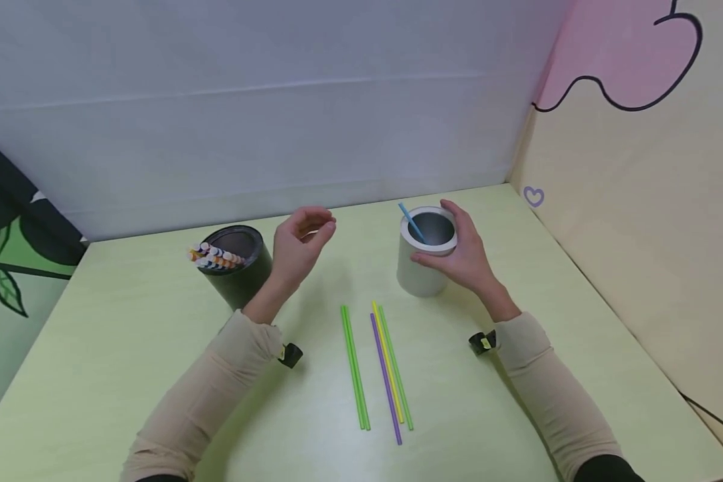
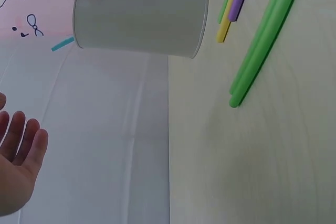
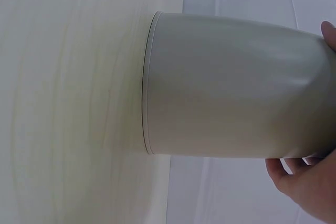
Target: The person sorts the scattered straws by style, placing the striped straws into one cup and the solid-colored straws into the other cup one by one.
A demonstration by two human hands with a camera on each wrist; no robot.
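Observation:
A white cylindrical container [image 1: 420, 276] stands on the table, and one blue straw [image 1: 411, 221] leans inside it with its end above the rim. My right hand [image 1: 462, 253] grips this container near its top, thumb in front and fingers round the far side. Raised above the table, my left hand [image 1: 301, 244] has loosely bent fingers and nothing in them; it is nearest the dark container [image 1: 241, 284]. Between the arms lie two green straws [image 1: 354, 368], a purple straw [image 1: 386, 378], a yellow straw [image 1: 388, 361] and another green straw [image 1: 396, 368].
Several striped paper straws [image 1: 217, 257] lean out of the dark container at the left. A pale wall [image 1: 277, 147] closes off the back of the table [image 1: 458, 415], and a cream wall [image 1: 632, 234] with drawings runs along the right.

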